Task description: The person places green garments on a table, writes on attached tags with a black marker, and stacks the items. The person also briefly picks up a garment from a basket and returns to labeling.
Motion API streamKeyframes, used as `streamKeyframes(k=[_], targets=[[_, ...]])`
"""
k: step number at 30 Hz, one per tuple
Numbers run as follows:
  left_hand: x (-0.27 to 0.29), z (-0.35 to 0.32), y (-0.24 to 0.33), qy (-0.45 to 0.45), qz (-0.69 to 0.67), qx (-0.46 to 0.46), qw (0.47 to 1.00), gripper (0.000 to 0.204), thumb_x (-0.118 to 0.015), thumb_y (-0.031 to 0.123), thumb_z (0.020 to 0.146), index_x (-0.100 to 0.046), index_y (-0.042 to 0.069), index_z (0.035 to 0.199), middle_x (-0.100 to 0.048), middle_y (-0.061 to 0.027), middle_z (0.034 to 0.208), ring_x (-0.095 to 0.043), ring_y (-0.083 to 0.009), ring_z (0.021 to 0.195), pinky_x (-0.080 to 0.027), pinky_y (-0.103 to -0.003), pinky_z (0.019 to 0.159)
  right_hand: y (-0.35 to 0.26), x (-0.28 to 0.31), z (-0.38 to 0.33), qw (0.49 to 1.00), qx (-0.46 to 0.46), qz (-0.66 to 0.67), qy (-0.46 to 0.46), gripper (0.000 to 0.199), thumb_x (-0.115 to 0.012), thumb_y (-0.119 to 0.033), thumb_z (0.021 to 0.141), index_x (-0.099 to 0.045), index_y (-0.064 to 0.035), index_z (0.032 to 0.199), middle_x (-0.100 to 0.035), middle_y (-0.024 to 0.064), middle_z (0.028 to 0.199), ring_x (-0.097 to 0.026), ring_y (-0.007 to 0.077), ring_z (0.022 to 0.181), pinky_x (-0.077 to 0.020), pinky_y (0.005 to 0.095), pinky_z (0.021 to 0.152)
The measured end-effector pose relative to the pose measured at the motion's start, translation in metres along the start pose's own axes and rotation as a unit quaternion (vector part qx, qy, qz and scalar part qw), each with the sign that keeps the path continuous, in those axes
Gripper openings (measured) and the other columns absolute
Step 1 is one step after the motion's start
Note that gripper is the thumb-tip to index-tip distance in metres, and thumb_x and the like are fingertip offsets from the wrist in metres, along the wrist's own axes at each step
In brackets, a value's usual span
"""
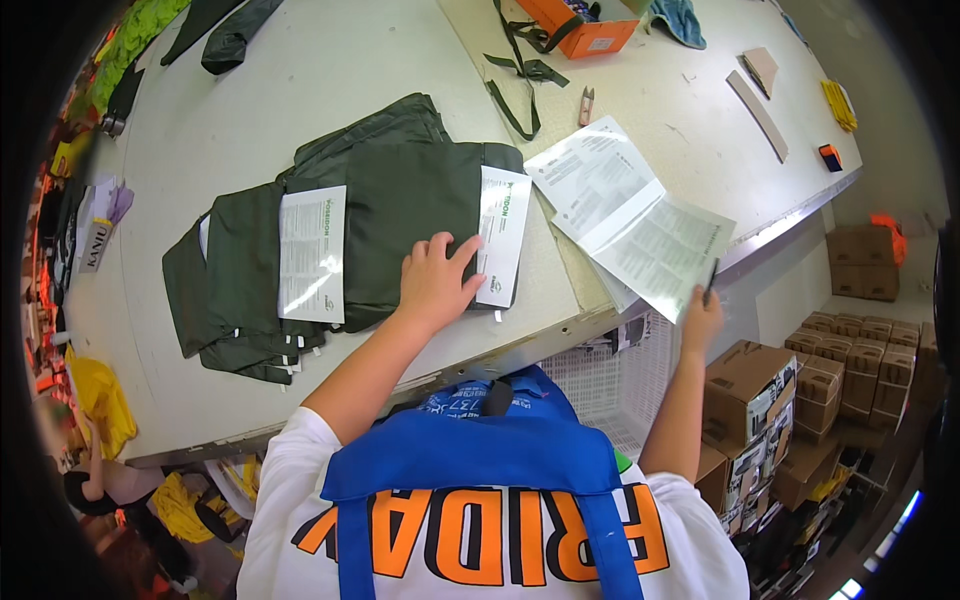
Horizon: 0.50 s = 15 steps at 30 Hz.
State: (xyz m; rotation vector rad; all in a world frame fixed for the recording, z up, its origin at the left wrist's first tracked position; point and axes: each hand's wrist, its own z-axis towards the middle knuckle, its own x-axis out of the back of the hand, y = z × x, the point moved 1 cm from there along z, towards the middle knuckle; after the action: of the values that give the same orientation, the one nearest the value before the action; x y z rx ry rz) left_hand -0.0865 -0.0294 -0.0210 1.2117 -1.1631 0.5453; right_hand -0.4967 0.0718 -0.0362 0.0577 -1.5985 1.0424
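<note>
"Green folded cloth [410, 200] lies on our surface [350, 60]. How do our hands stand?"

"Our left hand [436, 285] rests on it, fingers spread open, their tips at the edge of a white card [506, 235]."

"And our right hand [702, 320]?"

"Its fingers close around a slim dark thing [711, 282] at the corner of the printed sheets [660, 250]; we cannot tell whether they pinch paper too."

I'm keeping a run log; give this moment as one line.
left hand: resting on green fabric; right hand: gripping dark slim object by printed sheet
</note>
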Motion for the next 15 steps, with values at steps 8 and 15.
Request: streamKeyframes(k=[8,15], targets=[[-0.012,0.02,0.006,0.031,0.026,0.053,0.998,0.041,-0.059,0.011,0.078,-0.057,0.014,0.119,-0.054,-0.0149,0.099,-0.058,-0.0338,0.085,-0.05,-0.045,0.071,-0.054,0.165,0.038,0.92,-0.015,0.392,0.006,0.01,-0.06,-0.01,0.091,-0.061,-0.001,0.089,-0.061,0.003,0.086,-0.055,0.0107,0.077,-0.0457,0.0259,0.071],[0.005,0.021,0.009,0.026,-0.047,0.111,0.992,0.018,-0.054,0.006,0.08,-0.06,0.002,0.097,-0.056,-0.0144,0.101,-0.06,-0.0331,0.087,-0.05,-0.043,0.072,-0.111,0.029,0.013,0.931,-0.008,0.178,-0.317,0.012,-0.06,-0.011,0.087,-0.062,0.001,0.085,-0.057,-0.0008,0.074,-0.048,0.0063,0.065,-0.0412,0.0243,0.061]])
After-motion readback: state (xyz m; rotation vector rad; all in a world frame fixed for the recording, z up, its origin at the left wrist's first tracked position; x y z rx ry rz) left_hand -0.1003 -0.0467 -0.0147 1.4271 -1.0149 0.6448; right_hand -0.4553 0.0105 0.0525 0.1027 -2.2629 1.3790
